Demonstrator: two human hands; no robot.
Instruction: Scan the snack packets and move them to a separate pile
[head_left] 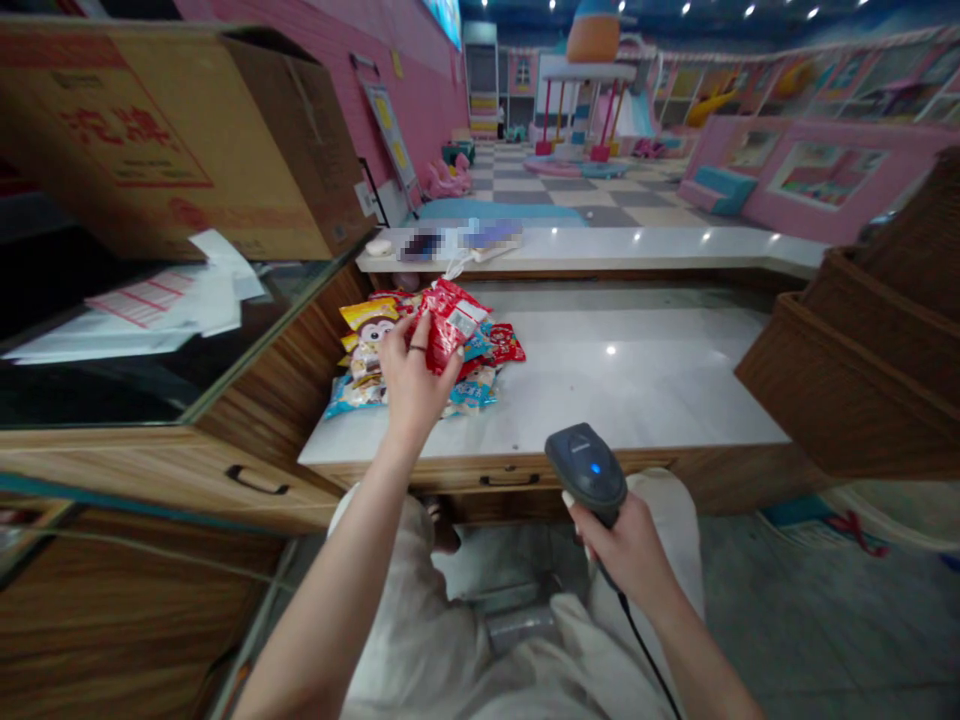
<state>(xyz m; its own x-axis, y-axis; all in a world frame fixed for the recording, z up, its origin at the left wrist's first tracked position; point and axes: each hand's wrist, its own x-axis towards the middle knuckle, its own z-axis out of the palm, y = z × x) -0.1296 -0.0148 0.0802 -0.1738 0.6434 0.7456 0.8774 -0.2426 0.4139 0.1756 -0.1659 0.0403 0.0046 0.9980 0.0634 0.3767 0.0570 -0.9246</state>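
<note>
My left hand (pixel 416 372) is on a red snack bag (pixel 452 318), fingers across its face and thumb at its lower right edge. A white barcode label shows on the bag's upper side. Beneath and around it lies a pile of snack bags: a yellow one with a cartoon monkey (pixel 373 330), a blue one (pixel 352 395) and a small red one (pixel 507 344). My right hand (pixel 628 540) grips the handle of a dark grey barcode scanner (pixel 586 466) over my lap. A blue light glows on its head, and a black cable hangs from the handle.
The bags rest on a white desk (pixel 615 380) with a drawer. To the left, papers (pixel 150 305) and a cardboard box (pixel 180 140) stand on a dark counter. Stacked wicker baskets (pixel 870 340) are at the right. A raised white ledge (pixel 600 245) runs behind.
</note>
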